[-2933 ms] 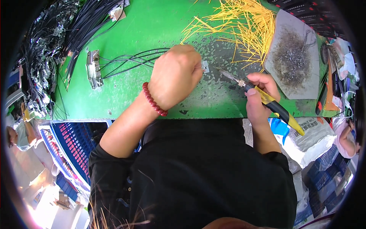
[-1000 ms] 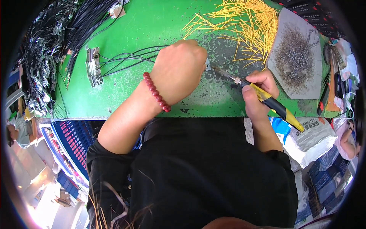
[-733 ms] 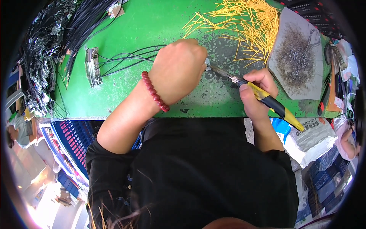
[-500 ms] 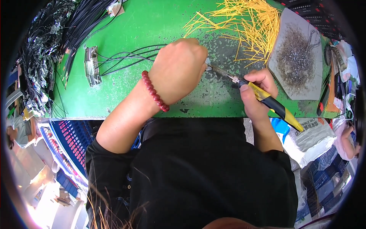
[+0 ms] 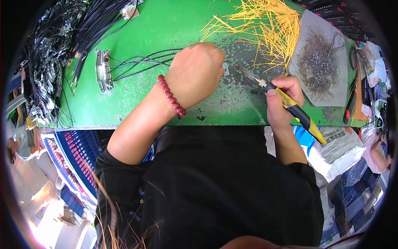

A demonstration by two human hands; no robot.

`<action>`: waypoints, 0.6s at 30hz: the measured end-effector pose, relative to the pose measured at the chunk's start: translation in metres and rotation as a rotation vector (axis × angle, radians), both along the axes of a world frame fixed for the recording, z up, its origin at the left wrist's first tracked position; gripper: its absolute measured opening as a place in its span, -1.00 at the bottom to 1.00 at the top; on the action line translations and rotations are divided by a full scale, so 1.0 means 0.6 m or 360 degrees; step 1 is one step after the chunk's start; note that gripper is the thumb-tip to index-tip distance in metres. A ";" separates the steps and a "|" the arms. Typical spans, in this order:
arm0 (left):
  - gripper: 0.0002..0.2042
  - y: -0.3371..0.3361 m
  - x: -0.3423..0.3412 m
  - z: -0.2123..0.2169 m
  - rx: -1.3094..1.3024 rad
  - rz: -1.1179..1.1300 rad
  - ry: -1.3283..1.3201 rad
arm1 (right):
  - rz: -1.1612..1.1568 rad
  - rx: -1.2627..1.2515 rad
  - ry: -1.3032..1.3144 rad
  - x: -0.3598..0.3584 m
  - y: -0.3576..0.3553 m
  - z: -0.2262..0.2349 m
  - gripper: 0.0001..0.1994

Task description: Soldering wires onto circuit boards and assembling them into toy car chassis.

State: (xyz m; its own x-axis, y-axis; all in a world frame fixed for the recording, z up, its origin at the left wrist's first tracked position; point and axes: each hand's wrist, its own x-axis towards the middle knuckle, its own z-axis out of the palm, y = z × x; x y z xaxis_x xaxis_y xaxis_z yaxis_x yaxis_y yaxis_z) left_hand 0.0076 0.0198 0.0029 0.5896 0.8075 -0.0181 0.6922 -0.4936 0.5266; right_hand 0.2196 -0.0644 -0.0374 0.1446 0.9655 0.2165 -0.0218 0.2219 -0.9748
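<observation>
Block (image 5: 104,71) at left on the table (image 5: 95,108), wires (image 5: 143,62) between it and the left hand (image 5: 197,74), soldering iron (image 5: 295,111) in the right hand (image 5: 279,113), sticks (image 5: 284,25) behind, slab (image 5: 311,25) right of them.

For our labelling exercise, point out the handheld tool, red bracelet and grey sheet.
Handheld tool (image 5: 296,111), head view: black handle section.
Red bracelet (image 5: 169,95), head view: middle bead.
Grey sheet (image 5: 336,94), head view: bare lower right.

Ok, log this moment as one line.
left hand: over cables, beside small silvery plate, grip hidden | right hand: holds soldering iron, tip apart from plate | nearby: yellow strands
</observation>
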 end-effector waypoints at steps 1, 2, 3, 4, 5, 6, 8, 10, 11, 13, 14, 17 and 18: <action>-0.87 0.004 0.001 -0.001 0.0011 -0.0008 -0.0001 | -0.0044 -0.0009 -0.0036 -0.001 0.003 0.003 -0.80; -0.88 0.005 0.000 -0.001 0.0026 -0.0008 -0.0019 | -0.0051 0.0003 -0.0039 -0.004 0.002 0.006 -0.80; -0.88 0.006 0.000 -0.001 0.0044 -0.0009 -0.0039 | -0.0093 0.0003 -0.0062 -0.006 0.002 0.008 -0.79; -0.88 0.005 -0.001 0.001 0.0063 -0.0016 -0.0045 | -0.0135 0.0007 -0.0086 -0.008 0.002 0.010 -0.78; -0.88 0.003 -0.003 -0.001 0.0038 0.0010 -0.0094 | -0.0165 0.0024 -0.0107 -0.009 0.006 0.008 -0.77; -0.88 0.000 -0.006 -0.002 0.0018 0.0037 -0.0144 | -0.0148 0.0095 -0.0182 -0.008 0.004 0.003 -0.73; -0.88 -0.016 -0.019 -0.007 0.0094 0.0055 -0.0183 | -0.0065 -0.0020 -0.0137 -0.022 -0.005 0.027 -0.74; -0.88 -0.026 -0.023 -0.017 0.0146 0.0064 -0.0218 | -0.0132 -0.0091 -0.0307 -0.015 -0.019 0.022 -0.73; -0.88 -0.029 -0.019 -0.020 0.0167 0.0083 -0.0202 | -0.0162 0.0180 -0.0513 -0.006 -0.014 0.001 -0.70; -0.88 -0.029 -0.016 -0.028 0.0145 0.0044 -0.0249 | -0.0132 0.0007 -0.0313 -0.008 -0.023 -0.009 -0.72; -0.89 -0.028 -0.017 -0.021 0.0083 -0.0002 -0.0253 | -0.0111 -0.0009 -0.0284 -0.008 -0.025 -0.001 -0.73; -0.86 -0.034 -0.044 0.016 0.0016 -0.0074 -0.0314 | -0.0223 0.0037 -0.0477 0.007 -0.024 0.022 -0.67; -0.86 -0.026 -0.057 0.020 0.0074 -0.0055 -0.0399 | -0.0423 0.0295 -0.0629 0.023 -0.011 0.017 -0.64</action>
